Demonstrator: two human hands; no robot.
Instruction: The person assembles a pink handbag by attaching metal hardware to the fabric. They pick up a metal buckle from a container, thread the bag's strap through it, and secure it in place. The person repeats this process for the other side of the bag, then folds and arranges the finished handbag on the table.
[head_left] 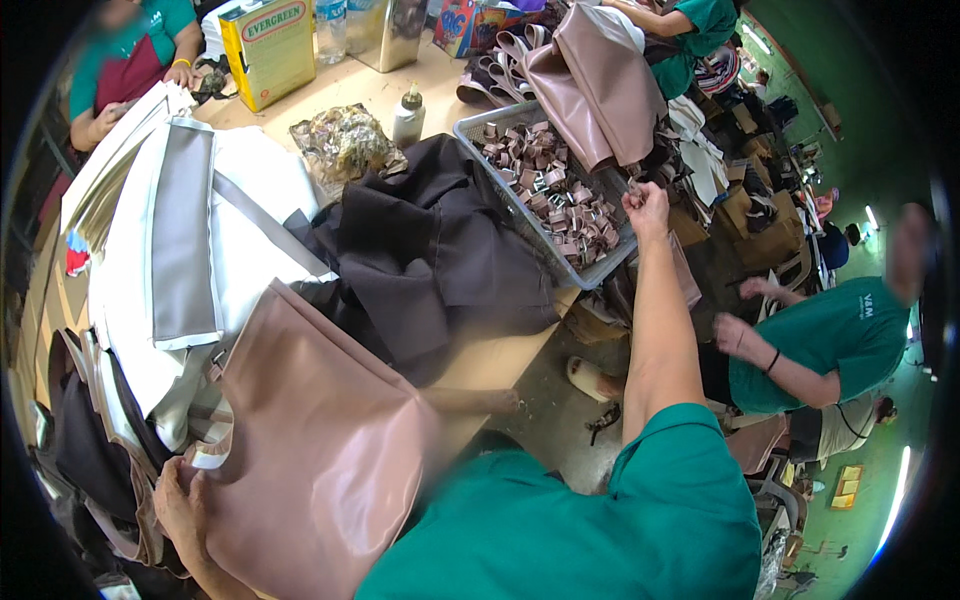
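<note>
Two hands I have out over the work, both bare. Nearest to me, at lower left, lies the pink panel (310, 440), over the edge of the surface (500, 372). My left hand (182, 505) is at its left edge; the fingers are bent there, but whether they press tightly I cannot tell. The panel shines and makes broad folds, so I judge it soft, rather light, and perhaps slippery on its smooth face. I would take hold at the edge, with the thumb flat, because a sharp pinch may leave a crease.

Beyond it are the white panels (130, 270) on the left and the dark cloth (400, 240) in the middle.

Farther, my right hand (650, 212) reaches to the right side of the crate (605, 268). Its fingers are curled together and seem to pinch a small piece (633, 187), too small to name surely. The loops (555, 190) lie heaped in the crate; I expect them light and rather stiff, best taken one by one by the strap part.

Farthest on the surface stand the bottle (409, 118) and the yellow tin (265, 60).
</note>
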